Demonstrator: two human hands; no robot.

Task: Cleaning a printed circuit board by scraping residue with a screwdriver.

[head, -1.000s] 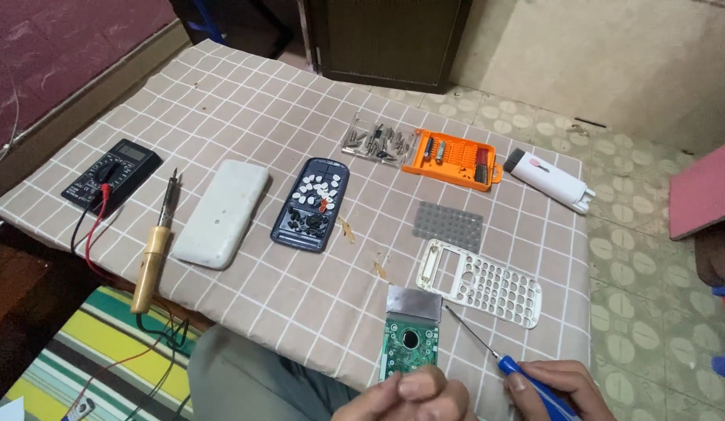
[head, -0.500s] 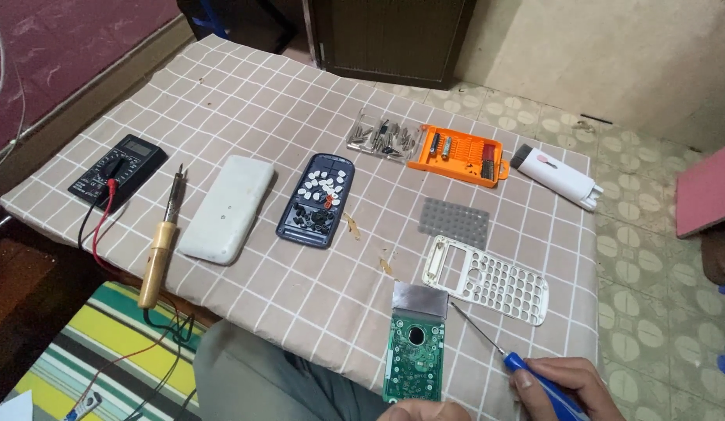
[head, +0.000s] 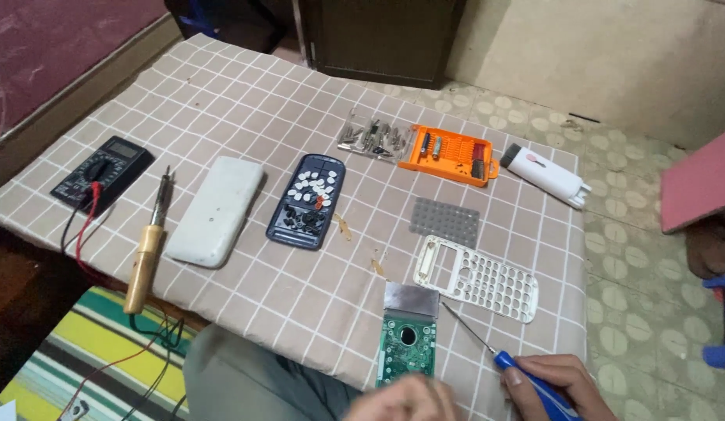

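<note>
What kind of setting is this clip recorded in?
Probably a home repair spot, not a proper workshop: a low table under a checked cloth stands on a patterned tile floor. On it lie a multimeter, a wooden-handled soldering iron and an orange screwdriver bit case.

- The green circuit board (head: 407, 347) now lies flat on the checked cloth (head: 245, 101), near the front edge. A second ago the left hand (head: 409, 399) held it up from below.
- The left hand has dropped lower. Only its blurry top shows at the bottom edge, just under the board.
- The right hand (head: 553, 386) has come a bit more into sight. The thin tip of its blue screwdriver (head: 499, 360) now points at the board's far right corner.
</note>
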